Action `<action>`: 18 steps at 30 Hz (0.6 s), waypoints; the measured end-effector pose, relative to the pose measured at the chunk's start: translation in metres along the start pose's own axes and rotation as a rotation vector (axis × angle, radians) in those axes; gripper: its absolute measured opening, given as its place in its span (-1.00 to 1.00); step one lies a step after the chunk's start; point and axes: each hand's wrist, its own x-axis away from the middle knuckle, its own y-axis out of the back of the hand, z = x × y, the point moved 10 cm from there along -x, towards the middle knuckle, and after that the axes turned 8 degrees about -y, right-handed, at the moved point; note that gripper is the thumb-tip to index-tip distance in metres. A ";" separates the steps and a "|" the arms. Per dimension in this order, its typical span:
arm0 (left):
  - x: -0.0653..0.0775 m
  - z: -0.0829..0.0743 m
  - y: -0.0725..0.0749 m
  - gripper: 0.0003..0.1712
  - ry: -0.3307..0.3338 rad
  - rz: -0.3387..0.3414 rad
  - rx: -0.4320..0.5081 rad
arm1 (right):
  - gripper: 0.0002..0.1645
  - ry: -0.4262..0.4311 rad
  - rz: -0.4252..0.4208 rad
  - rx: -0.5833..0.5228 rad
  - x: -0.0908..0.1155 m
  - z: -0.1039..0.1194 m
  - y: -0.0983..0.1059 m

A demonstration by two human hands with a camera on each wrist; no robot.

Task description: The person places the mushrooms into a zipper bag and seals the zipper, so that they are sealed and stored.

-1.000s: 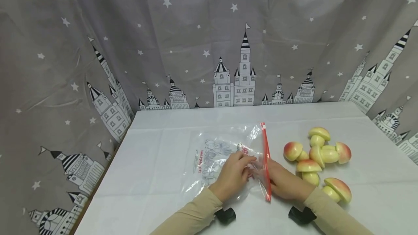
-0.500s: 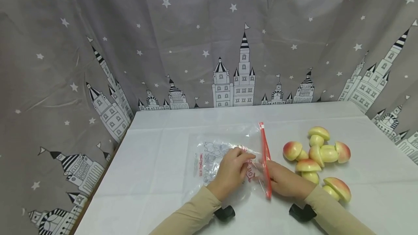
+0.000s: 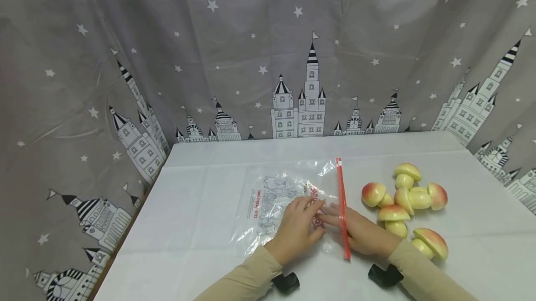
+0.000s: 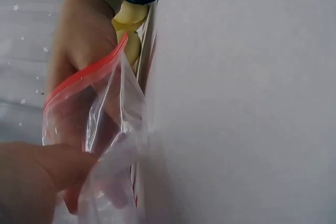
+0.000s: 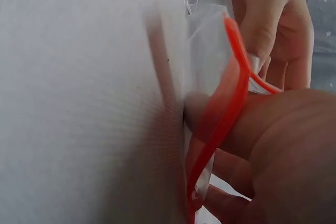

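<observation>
A clear zip bag (image 3: pixel 272 198) with a red zipper edge (image 3: pixel 344 217) and printed drawings lies on the table. My right hand (image 3: pixel 366 232) reaches in through its mouth, with extended fingers showing through the plastic. Resting over the bag from the near side is my left hand (image 3: pixel 295 229), its thumb and index finger apart near the right fingertips. In the left wrist view the bag mouth stands partly spread around the right hand (image 4: pixel 79 51). The right wrist view has the red edge (image 5: pixel 226 114) crossing the right hand, with the left hand (image 5: pixel 281 30) beyond.
Several yellow-and-red toy mushrooms (image 3: pixel 395 219) lie close together right of the bag, beside the right forearm. A white cloth covers the table (image 3: pixel 197 208). A grey curtain (image 3: pixel 234 50) with castles hangs behind its far edge. Black wrist mounts (image 3: pixel 286 283) sit under both forearms.
The left thumb has moved away from the index finger, and the hand lies flatter on the bag. The right fingers are straighter inside it. The mushrooms have stayed put.
</observation>
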 end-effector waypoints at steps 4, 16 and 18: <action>0.003 0.009 0.001 -0.41 0.017 -0.046 0.038 | -0.21 -0.072 0.059 -0.037 -0.002 -0.006 -0.004; 0.006 0.017 0.002 -0.57 0.066 -0.177 0.089 | -0.32 -0.055 0.009 -0.033 -0.002 -0.006 0.004; 0.006 0.018 0.003 -0.58 0.066 -0.189 0.090 | -0.31 -0.073 0.017 -0.048 -0.002 -0.006 0.005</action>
